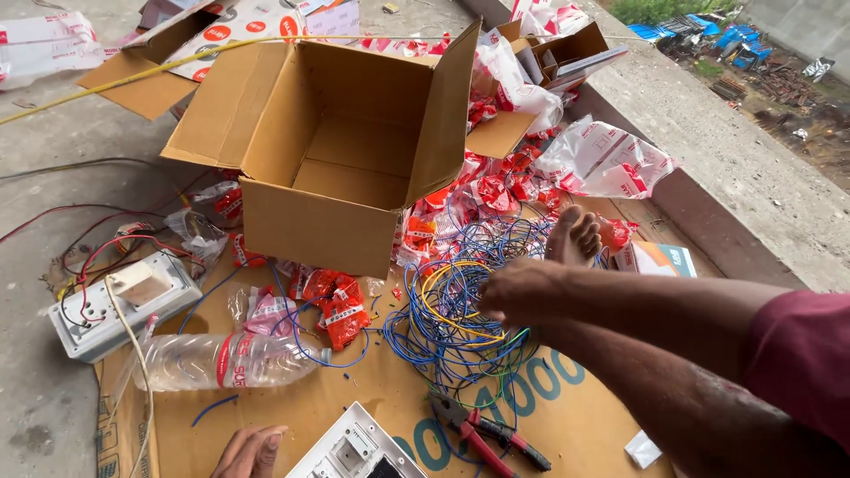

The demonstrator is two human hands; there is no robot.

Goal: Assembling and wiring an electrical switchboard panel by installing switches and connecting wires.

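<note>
My right hand reaches in from the right, its fingers curled into a tangle of blue, yellow and green wires lying on a flat cardboard sheet. A bare foot rests just behind that hand. At the bottom edge my left hand lies on the cardboard with nothing in it, next to a white switch plate. Red-handled pliers lie just below the wires.
An open cardboard box, empty inside, stands behind the wires. Red and clear plastic packets are strewn around it. A clear plastic bottle lies at the left, beside a white wired switch box. A concrete ledge runs along the right.
</note>
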